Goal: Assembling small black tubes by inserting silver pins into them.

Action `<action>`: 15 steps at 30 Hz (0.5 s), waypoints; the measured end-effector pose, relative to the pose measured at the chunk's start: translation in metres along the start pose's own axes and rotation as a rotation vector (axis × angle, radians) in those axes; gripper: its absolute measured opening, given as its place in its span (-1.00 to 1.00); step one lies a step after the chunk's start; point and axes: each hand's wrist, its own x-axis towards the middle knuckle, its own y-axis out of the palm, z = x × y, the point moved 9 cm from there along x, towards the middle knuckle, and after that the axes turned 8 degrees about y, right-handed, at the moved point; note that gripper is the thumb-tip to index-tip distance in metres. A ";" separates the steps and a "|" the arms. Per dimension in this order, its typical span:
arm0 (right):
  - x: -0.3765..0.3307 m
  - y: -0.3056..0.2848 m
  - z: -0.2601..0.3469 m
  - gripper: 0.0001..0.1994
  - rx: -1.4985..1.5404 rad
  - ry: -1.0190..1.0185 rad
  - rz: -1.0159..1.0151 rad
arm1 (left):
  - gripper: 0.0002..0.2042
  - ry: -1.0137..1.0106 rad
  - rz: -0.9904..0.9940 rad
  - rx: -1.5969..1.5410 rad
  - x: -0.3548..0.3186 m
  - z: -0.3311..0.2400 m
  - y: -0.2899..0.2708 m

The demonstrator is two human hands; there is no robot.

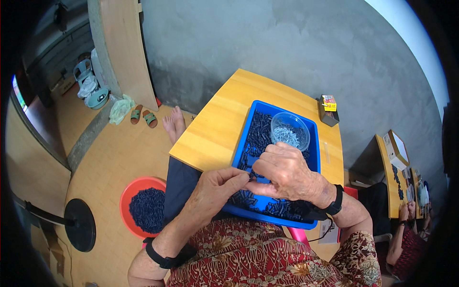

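A blue tray (pixel 313 131) rests on a small wooden table (pixel 224 124) and holds several small black plastic parts (pixel 260 131). A clear round bowl (pixel 290 130) of small silvery pieces stands in the tray's far end. My left hand (pixel 217 189) and my right hand (pixel 284 172) meet over the tray's near half. Both pinch one small black part (pixel 252 176) between their fingertips. Each wrist wears a black band.
A red basin (pixel 128 195) filled with dark parts sits on the floor to the left. A black round stand base (pixel 80 224) lies beyond it. A small box (pixel 329 103) stands at the table's far right corner. Another person sits at a table (pixel 389 172) on the right.
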 end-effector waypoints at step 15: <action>0.001 0.002 0.015 -0.72 -0.018 -0.071 0.004 | -0.80 0.020 -0.038 0.096 -0.006 -0.010 -0.005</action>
